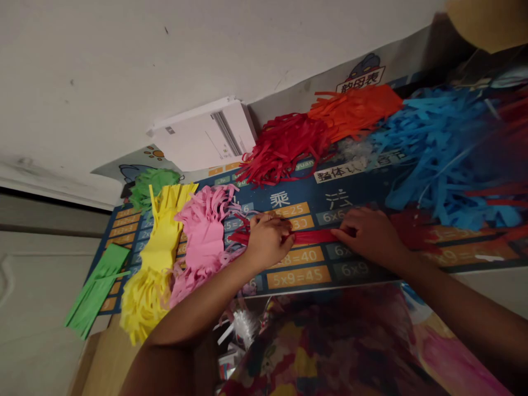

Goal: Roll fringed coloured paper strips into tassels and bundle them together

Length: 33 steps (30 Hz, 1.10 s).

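Observation:
A red fringed paper tassel (pixel 313 236) lies stretched sideways between my hands, low over the multiplication chart. My left hand (pixel 270 239) is closed around its left part, with loose red strips showing past the fingers. On the other side, my right hand (pixel 367 236) pinches the red paper between thumb and fingers; more red strips trail dimly beyond it. Just left of my left hand lies a pink fringed paper (pixel 205 242), frilled at both ends. Beside that is a yellow fringed paper (pixel 159 250).
Green fringed paper (pixel 99 286) hangs over the chart's left edge. Red (pixel 289 143), orange (pixel 357 110) and blue (pixel 437 148) fringe bundles lie along the back and right. A white box-like stack (pixel 206 135) leans by the wall. The printed chart (pixel 295 278) covers the tabletop.

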Each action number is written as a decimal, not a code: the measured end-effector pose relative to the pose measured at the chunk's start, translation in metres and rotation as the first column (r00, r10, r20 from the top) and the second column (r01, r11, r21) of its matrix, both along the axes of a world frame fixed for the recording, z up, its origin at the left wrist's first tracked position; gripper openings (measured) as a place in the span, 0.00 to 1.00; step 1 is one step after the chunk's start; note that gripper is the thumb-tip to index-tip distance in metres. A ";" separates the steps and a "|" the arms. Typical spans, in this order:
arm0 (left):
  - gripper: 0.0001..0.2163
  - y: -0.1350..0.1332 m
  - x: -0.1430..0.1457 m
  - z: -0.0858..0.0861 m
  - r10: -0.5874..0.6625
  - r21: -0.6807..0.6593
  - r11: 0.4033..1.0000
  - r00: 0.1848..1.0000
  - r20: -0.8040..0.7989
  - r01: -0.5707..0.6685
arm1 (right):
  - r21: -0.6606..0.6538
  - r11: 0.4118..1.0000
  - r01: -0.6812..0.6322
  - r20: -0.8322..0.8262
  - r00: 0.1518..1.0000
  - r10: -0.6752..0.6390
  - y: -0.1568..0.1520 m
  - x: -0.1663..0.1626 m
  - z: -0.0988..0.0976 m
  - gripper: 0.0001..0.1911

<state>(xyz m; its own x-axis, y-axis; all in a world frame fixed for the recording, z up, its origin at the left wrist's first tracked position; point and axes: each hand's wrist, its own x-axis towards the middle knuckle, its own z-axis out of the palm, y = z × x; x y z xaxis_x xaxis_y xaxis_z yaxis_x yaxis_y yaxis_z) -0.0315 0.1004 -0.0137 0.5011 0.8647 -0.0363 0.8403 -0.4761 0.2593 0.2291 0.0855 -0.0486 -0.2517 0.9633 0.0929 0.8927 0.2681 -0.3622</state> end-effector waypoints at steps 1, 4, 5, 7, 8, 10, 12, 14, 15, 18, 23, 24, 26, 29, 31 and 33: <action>0.08 0.001 0.000 0.000 0.002 0.011 1.000 1.000 -0.010 -0.002 | 0.005 1.000 -0.002 -0.007 1.000 0.002 0.001 0.000 -0.001 0.17; 0.05 0.000 0.001 0.002 0.018 0.104 0.995 0.999 -0.036 -0.014 | 0.002 1.000 0.007 -0.057 0.998 -0.007 0.001 0.001 -0.001 0.14; 0.05 -0.002 0.001 0.003 -0.011 0.157 0.987 0.999 -0.050 0.018 | 0.020 1.000 0.019 -0.057 0.998 -0.018 0.000 0.001 0.001 0.12; 0.05 -0.006 0.002 0.005 -0.155 0.254 0.950 0.981 -0.119 0.181 | 0.123 0.992 0.038 0.010 0.999 -0.040 -0.006 0.000 0.011 0.08; 0.07 -0.008 0.002 0.006 -0.243 0.278 0.918 0.956 -0.167 0.282 | 0.197 0.980 0.013 0.064 0.998 -0.026 -0.011 -0.002 0.017 0.07; 0.10 -0.013 0.004 0.009 -0.371 0.277 0.859 0.896 -0.246 0.431 | 0.301 0.944 -0.135 0.167 0.982 0.087 -0.021 -0.007 0.029 0.08; 0.11 -0.016 0.007 0.011 -0.402 0.267 0.840 0.873 -0.276 0.472 | 0.295 0.895 -0.333 0.233 0.934 0.271 -0.028 -0.012 0.036 0.08; 0.11 -0.017 0.009 0.012 -0.395 0.271 0.845 0.880 -0.264 0.461 | 0.240 0.860 -0.450 0.265 0.883 0.388 -0.028 -0.014 0.035 0.07; 0.12 -0.016 0.011 0.012 -0.387 0.274 0.851 0.888 -0.250 0.448 | 0.218 0.859 -0.464 0.275 0.873 0.402 -0.026 -0.014 0.032 0.07; 0.12 -0.011 0.014 0.010 -0.357 0.283 0.871 0.913 -0.199 0.402 | 0.193 0.880 -0.435 0.272 0.885 0.378 -0.013 -0.008 0.024 0.08; 0.09 -0.005 0.015 0.006 -0.323 0.329 0.875 0.934 -0.151 0.356 | 0.240 0.913 -0.330 0.219 0.935 0.280 -0.006 -0.015 0.028 0.07; 0.08 -0.005 0.015 0.006 -0.323 0.346 0.870 0.936 -0.139 0.352 | 0.266 0.908 -0.323 0.215 0.938 0.271 -0.008 -0.020 0.029 0.07; 0.07 -0.007 0.012 0.005 -0.323 0.379 0.860 0.939 -0.116 0.342 | 0.307 0.885 -0.349 0.225 0.931 0.289 -0.013 -0.029 0.030 0.07; 0.10 -0.010 0.005 0.003 -0.306 0.411 0.851 0.944 -0.120 0.328 | 0.313 0.861 -0.400 0.235 0.911 0.338 -0.018 -0.031 0.020 0.07; 0.09 -0.012 -0.003 0.000 -0.299 0.426 0.846 0.947 -0.119 0.320 | 0.317 0.864 -0.391 0.203 0.918 0.341 -0.019 -0.022 0.010 0.08; 0.08 -0.013 -0.011 -0.003 -0.298 0.432 0.851 0.952 -0.074 0.300 | 0.322 0.883 -0.341 0.130 0.940 0.316 -0.018 -0.009 0.001 0.09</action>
